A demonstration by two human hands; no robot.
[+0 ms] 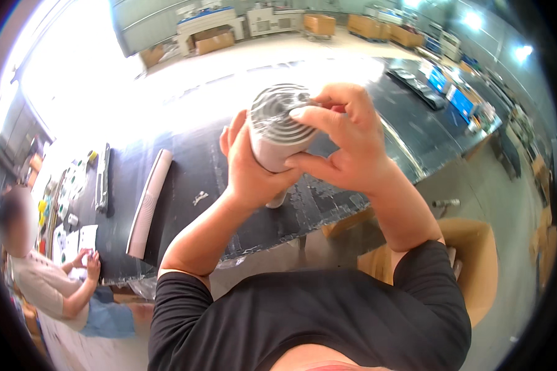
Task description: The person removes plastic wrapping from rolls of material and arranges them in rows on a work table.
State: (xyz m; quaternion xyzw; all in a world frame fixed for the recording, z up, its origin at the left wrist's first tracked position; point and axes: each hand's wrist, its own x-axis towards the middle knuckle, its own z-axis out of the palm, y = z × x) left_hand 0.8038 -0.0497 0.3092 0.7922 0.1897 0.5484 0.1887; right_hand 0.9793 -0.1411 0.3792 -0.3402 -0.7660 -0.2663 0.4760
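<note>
A rolled-up sheet [277,151] stands tilted toward me, its pale side and grey-and-white spiral end [278,127] showing. My left hand [249,164] is wrapped round its side. My right hand [353,139] is closed on its right edge, one finger pressed on the spiral end and another digit against the side. Something shiny, perhaps clear film, lies on that end; its kind is hard to make out. Below my left hand the roll's lower end shows above the black table [315,213]. Another pale roll [150,204] lies on the table to the left.
A small white scrap [200,198] and a dark long bundle [103,179] lie on the table. At the far right sit a black long object [416,88] and blue boxes [461,102]. A person [68,278] works at the left edge. An open carton [476,266] stands by my right arm.
</note>
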